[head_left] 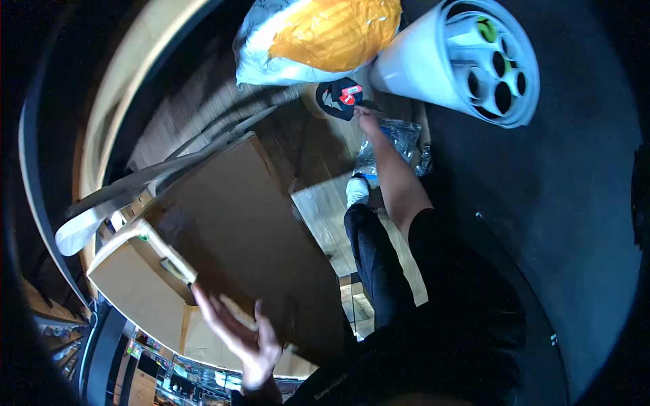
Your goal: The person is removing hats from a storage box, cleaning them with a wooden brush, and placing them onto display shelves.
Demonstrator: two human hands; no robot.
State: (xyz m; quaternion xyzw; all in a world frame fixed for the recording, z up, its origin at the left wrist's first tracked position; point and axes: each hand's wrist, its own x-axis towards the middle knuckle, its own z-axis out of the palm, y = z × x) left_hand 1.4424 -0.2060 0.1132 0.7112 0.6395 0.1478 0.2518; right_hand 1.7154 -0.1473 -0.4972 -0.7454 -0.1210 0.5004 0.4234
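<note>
We see our right hand stretched out to the far side of the floor, with the black cap just beyond its fingertips, up and a little to the left. The cap is roundish, with red labels on its right side, so it offers no clear long axis; the labelled side is the one facing our fingers. That spot is small and dim in the view, so we only take it for a cap, and we cannot tell whether the fingers pinch its edge or merely lie against it.

Our right hand is much the nearer one. Our left hand is well apart from the cap, low in the view over the near end of the box, its thumb and fingers spread and nothing closed between them. The box's big brown panel runs slantwise from upper left to lower right, between our left hand and the cap.

A clear bag lies beside and partly behind our right forearm, above our white shoe. Beyond the cap sit the orange and white sack and, to its right, the white bin with rolls inside.
</note>
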